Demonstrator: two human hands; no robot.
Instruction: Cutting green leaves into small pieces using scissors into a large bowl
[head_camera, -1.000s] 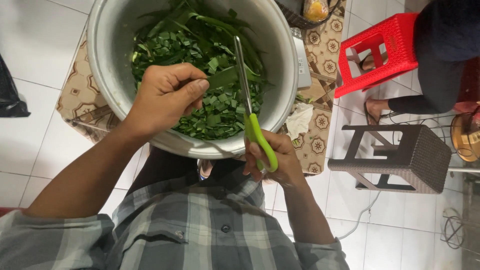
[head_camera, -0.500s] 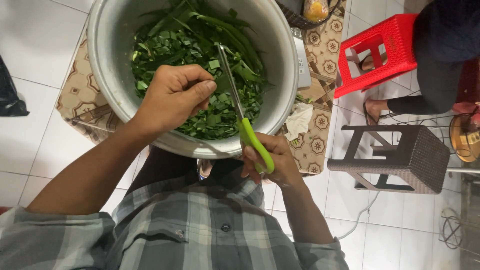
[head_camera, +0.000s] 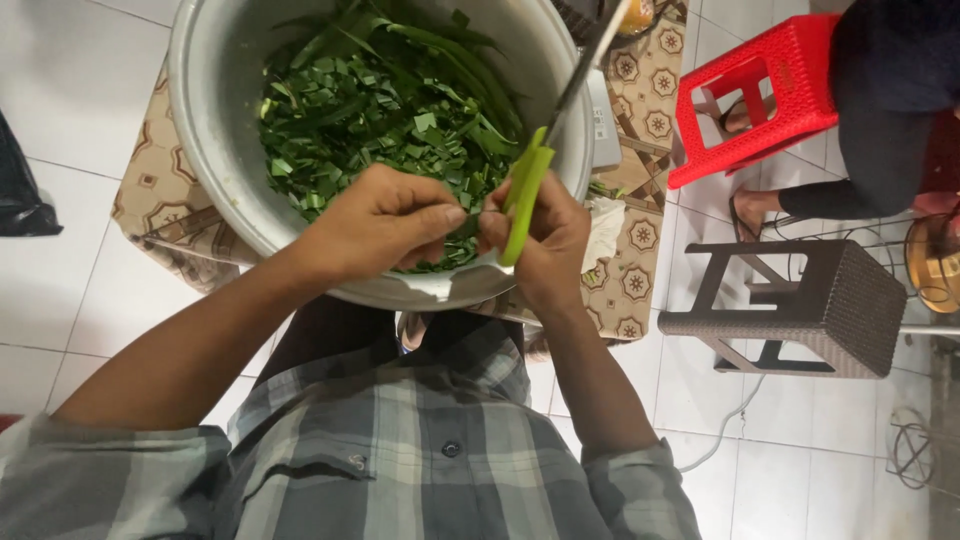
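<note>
Snipping greens over the big metal pot, hands close together at its near rim.

I judge it best to keep my fingertips behind the blades. My left hand is curled shut, pinching something I cannot make out; my right hand grips the green-handled scissors, blades angled over the chopped leaves.

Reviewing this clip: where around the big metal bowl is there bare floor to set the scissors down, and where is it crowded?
Bare white floor tiles lie left of the bowl, between the patterned mat and a black bag. More bare tile lies below the wicker stool, though a cable crosses there. Right of the bowl is crowded: red stool, wicker stool, another person's foot.
</note>
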